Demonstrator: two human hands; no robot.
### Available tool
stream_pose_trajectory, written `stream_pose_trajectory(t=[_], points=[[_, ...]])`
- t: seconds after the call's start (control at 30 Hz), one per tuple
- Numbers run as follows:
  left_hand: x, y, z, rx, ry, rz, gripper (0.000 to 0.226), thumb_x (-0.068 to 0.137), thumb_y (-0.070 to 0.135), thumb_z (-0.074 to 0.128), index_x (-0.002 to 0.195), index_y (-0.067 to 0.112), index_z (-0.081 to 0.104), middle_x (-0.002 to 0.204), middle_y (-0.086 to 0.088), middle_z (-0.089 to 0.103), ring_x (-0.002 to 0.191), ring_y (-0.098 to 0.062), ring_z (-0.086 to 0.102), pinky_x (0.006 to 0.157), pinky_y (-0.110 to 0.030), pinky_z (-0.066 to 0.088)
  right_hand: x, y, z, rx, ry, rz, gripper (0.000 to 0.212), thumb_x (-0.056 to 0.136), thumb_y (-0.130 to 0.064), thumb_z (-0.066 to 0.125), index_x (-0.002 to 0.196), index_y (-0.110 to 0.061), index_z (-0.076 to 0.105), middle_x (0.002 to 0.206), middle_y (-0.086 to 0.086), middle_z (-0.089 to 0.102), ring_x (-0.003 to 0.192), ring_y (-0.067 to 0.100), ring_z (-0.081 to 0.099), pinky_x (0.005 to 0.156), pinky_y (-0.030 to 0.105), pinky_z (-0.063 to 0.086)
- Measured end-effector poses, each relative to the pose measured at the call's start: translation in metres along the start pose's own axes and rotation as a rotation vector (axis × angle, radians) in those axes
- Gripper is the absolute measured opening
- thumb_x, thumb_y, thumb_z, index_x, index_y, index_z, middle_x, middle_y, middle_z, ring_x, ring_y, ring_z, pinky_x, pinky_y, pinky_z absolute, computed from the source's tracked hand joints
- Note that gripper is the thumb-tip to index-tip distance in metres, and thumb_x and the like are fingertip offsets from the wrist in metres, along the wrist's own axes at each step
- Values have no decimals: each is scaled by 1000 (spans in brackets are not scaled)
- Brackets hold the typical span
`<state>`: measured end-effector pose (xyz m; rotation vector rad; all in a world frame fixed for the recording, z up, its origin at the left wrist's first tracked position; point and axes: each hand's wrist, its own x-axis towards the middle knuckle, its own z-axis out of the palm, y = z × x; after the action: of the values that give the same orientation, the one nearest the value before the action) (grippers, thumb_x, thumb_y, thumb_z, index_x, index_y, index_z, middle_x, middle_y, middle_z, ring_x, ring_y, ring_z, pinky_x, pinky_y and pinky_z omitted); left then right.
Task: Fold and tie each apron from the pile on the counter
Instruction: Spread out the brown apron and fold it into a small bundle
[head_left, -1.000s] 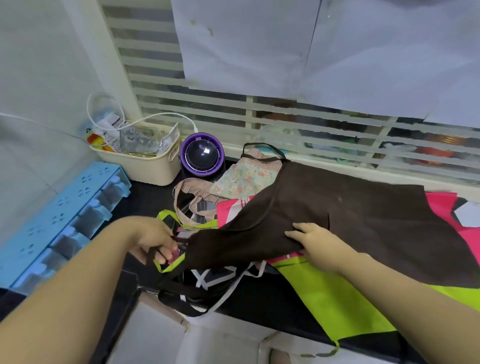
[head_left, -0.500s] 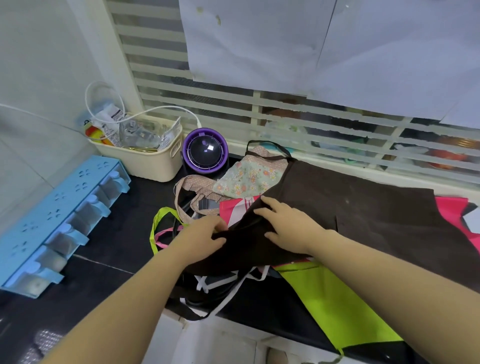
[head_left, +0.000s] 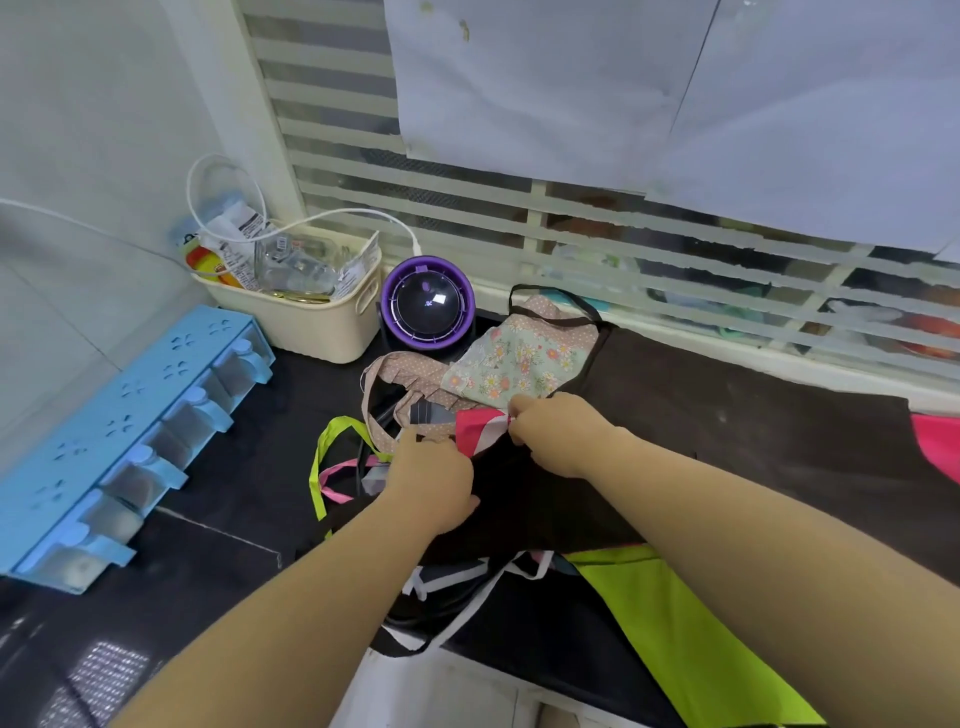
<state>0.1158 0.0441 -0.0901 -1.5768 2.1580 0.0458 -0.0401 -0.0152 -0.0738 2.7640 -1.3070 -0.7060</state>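
We see a dark brown apron (head_left: 727, 431) spread over the black counter (head_left: 244, 467). Under it, toward the front edge, lies a lime green apron (head_left: 675, 623). A pink apron (head_left: 475, 430) with white stripes peeks out mid-counter, and more pink shows at the right edge. Toward the back edge sits a pale green apron (head_left: 514, 358) printed with small flowers, beside tan fabric (head_left: 415, 374) with pale dots. We note a blue rack (head_left: 104, 441) along the left edge, a cream basket (head_left: 311, 327) in the back left corner, and a purple-and-black round device (head_left: 427, 306).
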Motion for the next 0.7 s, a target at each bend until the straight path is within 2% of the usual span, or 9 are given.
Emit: stream_pose_trajectory(t=[0.13,0.17,0.23,0.3,0.37,0.43,0.53,0.6,0.7], points=[[-9,-8,-6,135,-205,-27,50,92,63,38,94,18,59,100,-4,58,109,-28,54,109,-56,21,0,1,1,-63,12,-49,26,91,-5,51,112,-13,64,118,6,47,81,28,59,77,40,51],[-11,-6,-8,185,-245,-35,51,92,64,38,96,17,59,102,-4,58,112,-30,52,109,-60,18,-1,1,1,-75,22,-60,26,92,-6,50,113,-14,64,119,5,47,82,27,59,79,40,51],[-12,1,-7,237,-270,-21,55,91,63,40,121,20,57,123,-9,55,124,-34,44,109,-67,9,-2,0,0,-77,44,-87,27,95,-8,48,116,-15,63,119,4,49,84,25,57,84,37,48],[-13,9,-2,202,-241,4,62,91,60,43,145,31,35,143,-19,37,134,-38,31,108,-67,3,-3,-2,-2,-55,68,-110,28,97,-9,45,118,-14,63,118,5,50,84,24,53,84,35,46],[-12,14,2,162,-189,0,66,92,58,46,149,35,21,149,-24,24,138,-40,22,110,-66,2,-5,-3,-4,-43,90,-123,28,98,-11,42,119,-14,62,118,5,51,89,25,55,81,34,43],[-11,17,1,138,-150,-45,60,93,55,46,145,28,32,147,-24,23,137,-40,22,111,-65,6,-6,-2,-5,-20,110,-127,29,99,-13,41,119,-16,62,118,3,52,94,25,57,77,32,40],[-10,17,-5,133,-181,-121,55,95,58,40,131,18,51,142,-20,35,132,-37,32,112,-63,7,-13,1,-11,46,167,-140,31,100,-18,40,122,-22,61,122,1,52,97,23,57,87,33,42],[-14,9,-7,136,-231,-171,61,94,63,35,126,16,57,141,-19,40,131,-37,36,112,-63,8,-21,6,-17,133,237,-117,30,100,-21,41,121,-23,62,123,-1,52,97,25,58,89,35,44],[-21,-11,-13,61,-238,-232,64,92,67,33,126,18,58,145,-16,37,133,-36,35,112,-61,11,-34,14,-24,250,337,-65,27,99,-26,44,117,-22,65,119,-4,55,100,22,58,84,33,45]])
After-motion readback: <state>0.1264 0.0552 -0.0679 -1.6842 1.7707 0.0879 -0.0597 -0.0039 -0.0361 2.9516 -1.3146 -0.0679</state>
